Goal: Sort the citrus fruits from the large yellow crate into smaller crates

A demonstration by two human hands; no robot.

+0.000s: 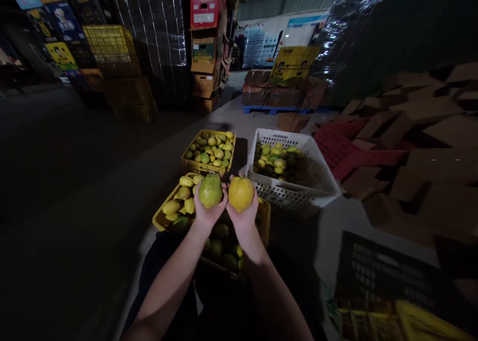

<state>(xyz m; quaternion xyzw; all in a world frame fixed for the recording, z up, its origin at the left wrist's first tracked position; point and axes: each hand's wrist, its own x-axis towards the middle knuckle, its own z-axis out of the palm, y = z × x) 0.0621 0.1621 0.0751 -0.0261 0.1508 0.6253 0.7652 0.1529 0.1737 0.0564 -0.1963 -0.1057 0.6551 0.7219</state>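
My left hand (206,216) is wrapped from below round a greenish lemon (210,190). Beside it, my right hand (244,219) cups a yellow lemon (241,193), its fingers closed round the sides. Both fruits are held up next to each other over a yellow crate (267,224) close to my legs. That crate holds yellow lemons on its left and darker green ones under my wrists; my forearms hide part of them. Just beyond stands a second yellow crate (203,168) full of mixed green and yellow lemons. To the right, a large white crate (321,169) is partly filled with lemons.
Flattened and open cardboard boxes (399,127) pile up on the right around a red crate (336,152). Behind stand stacked cartons (204,47) and a blue pallet (276,109) with boxes. Another yellow crate (414,321) lies at the lower right.
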